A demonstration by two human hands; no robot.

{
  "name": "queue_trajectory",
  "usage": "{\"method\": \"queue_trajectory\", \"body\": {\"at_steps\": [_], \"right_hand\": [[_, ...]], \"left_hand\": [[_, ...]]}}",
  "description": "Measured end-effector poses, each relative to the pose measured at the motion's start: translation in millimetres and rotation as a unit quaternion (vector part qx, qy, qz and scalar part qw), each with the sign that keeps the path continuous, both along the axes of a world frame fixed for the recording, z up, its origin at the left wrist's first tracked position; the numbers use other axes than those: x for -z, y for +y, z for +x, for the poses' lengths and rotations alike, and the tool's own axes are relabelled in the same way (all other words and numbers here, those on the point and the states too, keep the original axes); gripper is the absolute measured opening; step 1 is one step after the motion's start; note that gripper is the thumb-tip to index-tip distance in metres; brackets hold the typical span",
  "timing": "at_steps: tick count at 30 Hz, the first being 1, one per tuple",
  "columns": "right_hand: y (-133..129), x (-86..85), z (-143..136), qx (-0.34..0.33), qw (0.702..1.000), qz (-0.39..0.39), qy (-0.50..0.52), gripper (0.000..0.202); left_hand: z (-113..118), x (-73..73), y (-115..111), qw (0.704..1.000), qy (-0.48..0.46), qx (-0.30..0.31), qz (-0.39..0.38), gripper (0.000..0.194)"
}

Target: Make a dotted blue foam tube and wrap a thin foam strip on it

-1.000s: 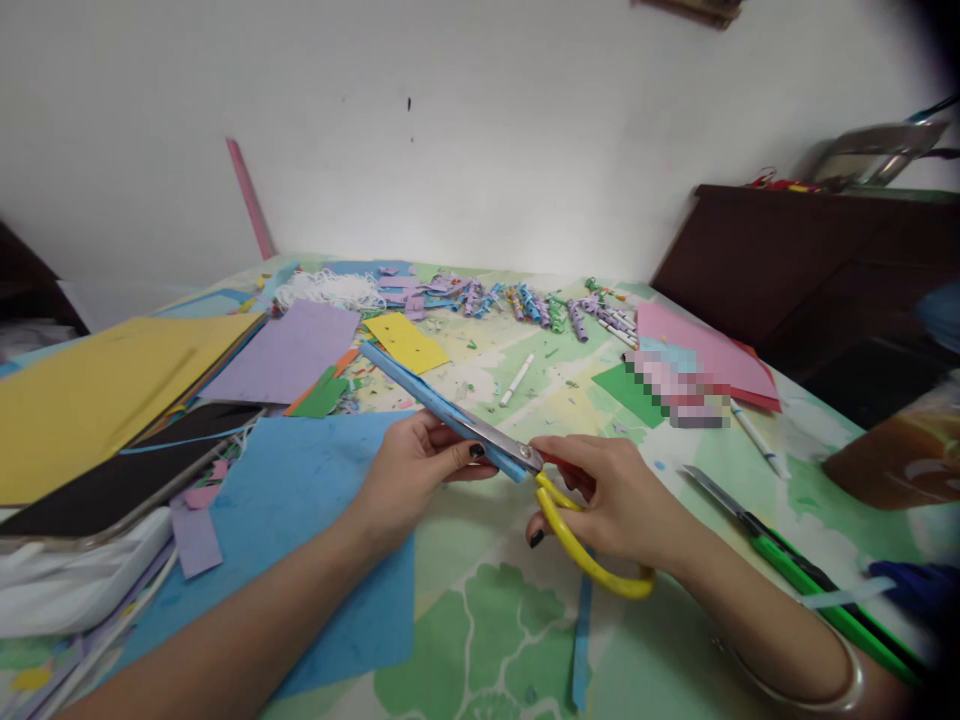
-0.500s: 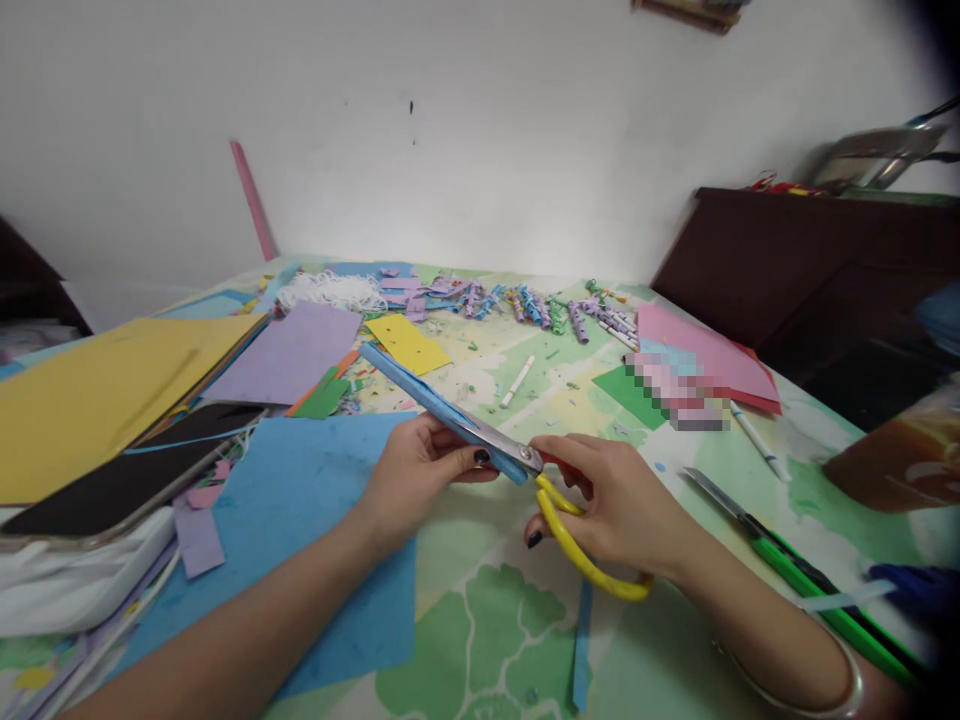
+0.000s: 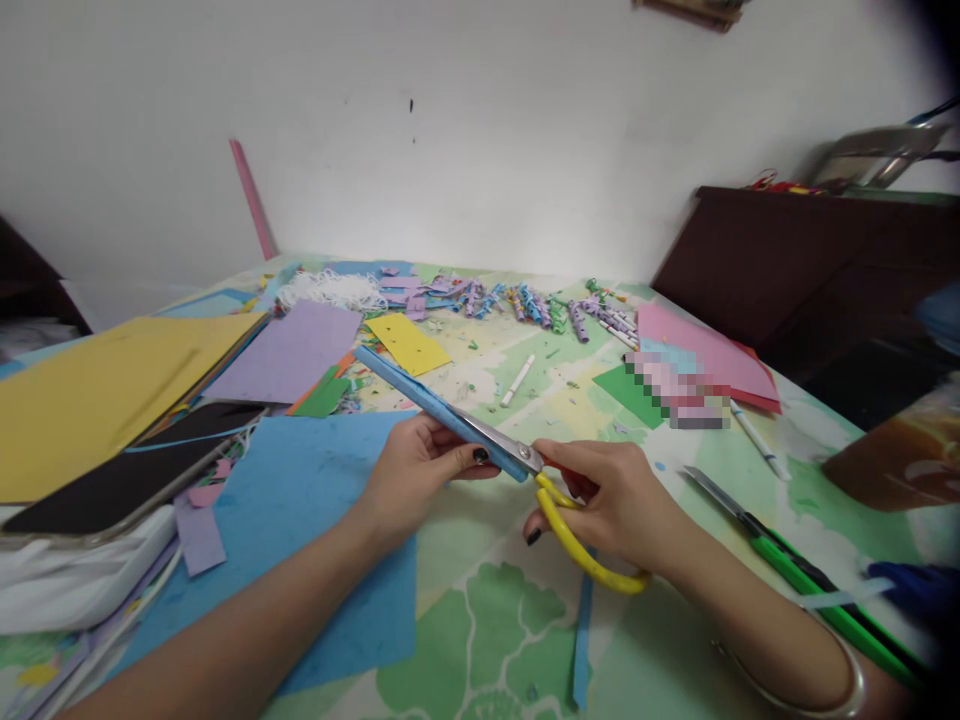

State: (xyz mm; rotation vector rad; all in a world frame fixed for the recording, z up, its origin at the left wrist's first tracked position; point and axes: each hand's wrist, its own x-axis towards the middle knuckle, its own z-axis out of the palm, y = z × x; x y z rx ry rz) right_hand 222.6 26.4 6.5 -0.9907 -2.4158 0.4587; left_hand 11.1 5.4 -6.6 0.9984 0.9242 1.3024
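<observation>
My left hand (image 3: 420, 475) pinches a folded blue paper strip (image 3: 397, 377) that slants up to the left. Yellow-handled scissors (image 3: 592, 560) are in my right hand (image 3: 615, 495), its fingers through and around the handles. Their metal blades lie along the strip, over its right part. Under my left forearm is a large blue sheet (image 3: 352, 620). A narrow blue strip (image 3: 582, 640) lies on the tablecloth below my right hand.
Yellow sheets (image 3: 112, 390), a purple sheet (image 3: 292, 350) and a dark phone (image 3: 127, 475) lie left. Rolled paper pieces (image 3: 532, 305) and white string (image 3: 330, 290) are at the back. A green cutter (image 3: 810, 580) and a cup (image 3: 900, 450) stand right.
The scissor blades have advanced a little up and left along the blue strip, and the handles have moved closer together. My left hand keeps its hold, almost unmoved.
</observation>
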Motion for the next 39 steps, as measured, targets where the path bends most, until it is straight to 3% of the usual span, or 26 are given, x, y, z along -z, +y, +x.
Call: {"method": "queue_trajectory", "body": {"at_steps": [8,13,22,29,35,39], "right_hand": [[0.1,2.8,0.9,0.011,1.000,0.022,0.004,0.039],[-3.9,1.4,-1.9,0.036,0.999,0.008,-0.016,0.043],[-2.9,5.2,-2.8,0.015,1.000,0.024,0.008,0.039],[-5.3,2.6,-4.6,0.024,0.999,0.035,-0.001,0.037],[-3.2,2.3,-3.7,0.066,0.997,0.024,-0.006,0.042],[-2.7,-2.0,-4.1,0.076,0.997,-0.004,-0.010,0.038]], "left_hand": [[-1.2,0.0,0.5,1.000,-0.003,0.006,-0.004,0.026],[2.3,-1.1,-2.2,0.998,-0.012,0.060,-0.005,0.021],[2.0,1.3,-2.6,0.998,-0.003,0.071,0.001,0.020],[2.7,0.1,-2.9,0.998,0.016,0.066,-0.006,0.024],[0.8,-4.6,-5.2,1.000,-0.009,0.024,-0.007,0.043],[-0.4,-6.6,-5.6,1.000,-0.015,0.015,-0.022,0.038]]}}
